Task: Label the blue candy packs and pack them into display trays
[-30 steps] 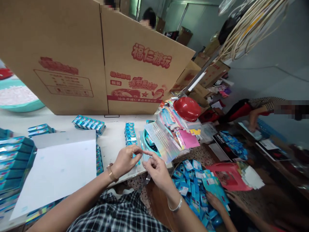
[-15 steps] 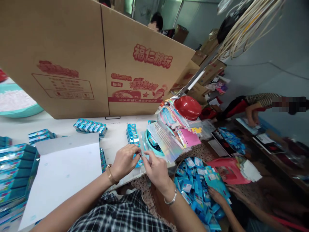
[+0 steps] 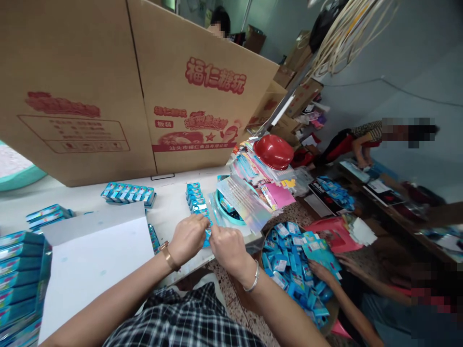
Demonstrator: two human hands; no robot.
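My left hand (image 3: 190, 234) and my right hand (image 3: 228, 248) are close together over the table's front edge, fingers curled in. Whatever they pinch between them is hidden by the fingers. Just beyond them runs a row of small blue boxes (image 3: 195, 197), partly covered by my left hand. To the right of that row stands a turquoise basin (image 3: 219, 205) with a clear shiny plastic sheet (image 3: 244, 200) lying across it. Left of my arms rests an open white carton (image 3: 97, 255).
A tall cardboard box (image 3: 195, 120) walls off the table's far side. Stacked blue boxes (image 3: 20, 279) fill the left. A red bowl (image 3: 274, 152) sits on printed sheets. At lower right, another person's hand (image 3: 321, 271) reaches into a tub of blue packets (image 3: 289, 260).
My right hand's fingers have curled from partly stretched into a closed grip beside my left hand. The camera view has turned slightly, shifting the surroundings left.
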